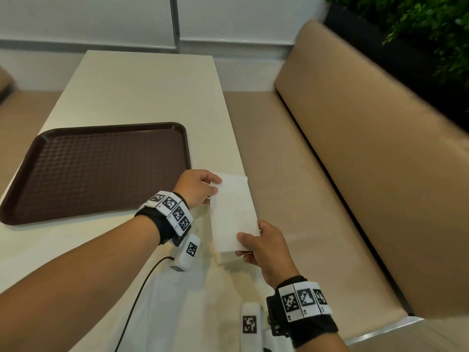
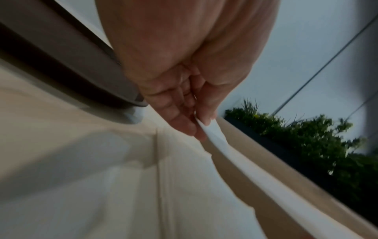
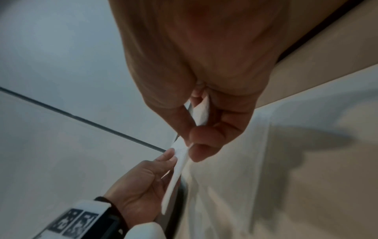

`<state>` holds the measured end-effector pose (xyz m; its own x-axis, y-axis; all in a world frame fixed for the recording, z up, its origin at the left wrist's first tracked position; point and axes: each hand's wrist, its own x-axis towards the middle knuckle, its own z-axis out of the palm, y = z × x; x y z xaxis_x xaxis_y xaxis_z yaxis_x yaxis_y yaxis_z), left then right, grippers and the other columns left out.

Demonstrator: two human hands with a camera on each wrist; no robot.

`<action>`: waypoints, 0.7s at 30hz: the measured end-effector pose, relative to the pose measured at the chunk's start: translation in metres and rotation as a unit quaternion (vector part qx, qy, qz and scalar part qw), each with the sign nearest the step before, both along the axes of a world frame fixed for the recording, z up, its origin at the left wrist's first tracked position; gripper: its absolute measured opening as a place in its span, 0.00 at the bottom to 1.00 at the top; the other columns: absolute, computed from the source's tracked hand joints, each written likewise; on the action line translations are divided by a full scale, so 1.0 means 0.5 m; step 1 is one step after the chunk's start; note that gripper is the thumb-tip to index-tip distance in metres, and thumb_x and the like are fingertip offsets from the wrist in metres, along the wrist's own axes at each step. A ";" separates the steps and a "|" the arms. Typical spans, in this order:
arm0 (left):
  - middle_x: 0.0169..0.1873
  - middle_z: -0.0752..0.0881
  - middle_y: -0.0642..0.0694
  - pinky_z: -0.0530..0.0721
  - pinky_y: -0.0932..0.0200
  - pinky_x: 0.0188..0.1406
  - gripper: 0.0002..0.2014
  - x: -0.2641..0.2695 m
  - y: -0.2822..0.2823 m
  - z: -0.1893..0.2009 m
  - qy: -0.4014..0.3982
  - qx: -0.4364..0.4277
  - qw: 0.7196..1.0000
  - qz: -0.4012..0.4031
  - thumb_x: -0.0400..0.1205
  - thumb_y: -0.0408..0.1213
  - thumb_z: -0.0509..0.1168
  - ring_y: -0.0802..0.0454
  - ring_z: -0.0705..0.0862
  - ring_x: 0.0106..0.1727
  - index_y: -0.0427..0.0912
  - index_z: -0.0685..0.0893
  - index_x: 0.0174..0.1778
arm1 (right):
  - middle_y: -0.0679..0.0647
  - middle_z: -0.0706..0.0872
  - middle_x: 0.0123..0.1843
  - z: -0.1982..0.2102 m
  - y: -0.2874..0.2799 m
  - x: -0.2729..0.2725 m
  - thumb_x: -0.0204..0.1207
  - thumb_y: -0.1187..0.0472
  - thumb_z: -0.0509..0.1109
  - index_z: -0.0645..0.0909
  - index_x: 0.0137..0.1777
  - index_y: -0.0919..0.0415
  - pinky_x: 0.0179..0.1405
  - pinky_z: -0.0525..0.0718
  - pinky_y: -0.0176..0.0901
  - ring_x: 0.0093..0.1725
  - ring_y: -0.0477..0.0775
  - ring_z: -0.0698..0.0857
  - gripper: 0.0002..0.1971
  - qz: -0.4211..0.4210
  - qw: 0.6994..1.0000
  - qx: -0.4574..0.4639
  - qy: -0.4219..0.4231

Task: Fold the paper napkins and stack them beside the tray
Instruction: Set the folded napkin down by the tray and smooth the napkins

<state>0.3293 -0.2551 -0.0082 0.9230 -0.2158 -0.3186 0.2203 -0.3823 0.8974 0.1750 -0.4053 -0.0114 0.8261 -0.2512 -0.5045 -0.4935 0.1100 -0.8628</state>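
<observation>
We pinch the napkin (image 1: 233,212) at both ends, left hand (image 1: 196,188) at 12 o'clock, right hand (image 1: 266,246) at 6, held taut above the table edge at the tray's (image 1: 114,127) 4 o'clock, likely squaring the fold.

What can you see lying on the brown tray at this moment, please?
Nothing lies on the brown tray: its textured floor shows bare. Only its near right corner is hidden behind the left hand, which with the right hand pinches a white napkin beside it.

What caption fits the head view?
Both hands, left and right, hold a folded napkin beside the tray.
</observation>
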 end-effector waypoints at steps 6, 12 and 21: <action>0.50 0.87 0.54 0.89 0.46 0.57 0.15 0.008 0.002 -0.042 -0.048 0.071 0.996 0.011 0.77 0.24 0.74 0.47 0.89 0.51 0.53 0.92 0.43 | 0.62 0.90 0.37 -0.026 -0.005 0.002 0.78 0.72 0.71 0.80 0.56 0.63 0.27 0.84 0.46 0.28 0.55 0.86 0.09 -0.011 0.998 -0.048 0.028; 0.49 0.87 0.50 0.82 0.61 0.53 0.13 0.010 0.001 -0.056 -0.071 0.118 0.990 -0.011 0.77 0.26 0.74 0.51 0.84 0.47 0.51 0.92 0.47 | 0.64 0.89 0.36 -0.026 0.002 0.002 0.78 0.72 0.70 0.78 0.56 0.62 0.22 0.83 0.43 0.21 0.50 0.82 0.10 -0.012 0.996 -0.081 0.038; 0.62 0.77 0.49 0.78 0.58 0.54 0.12 0.012 -0.005 -0.055 -0.136 0.223 0.962 -0.080 0.81 0.38 0.73 0.49 0.82 0.57 0.49 0.84 0.59 | 0.58 0.87 0.43 -0.025 0.000 -0.010 0.77 0.62 0.76 0.70 0.64 0.57 0.30 0.87 0.45 0.30 0.53 0.86 0.21 -0.028 0.989 -0.127 0.073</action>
<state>0.3355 -0.2577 -0.0356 0.9516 -0.2600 -0.1640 -0.0933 -0.7525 0.6519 0.1699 -0.4054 -0.0238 0.7295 -0.4292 -0.5326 -0.6147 -0.0700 -0.7856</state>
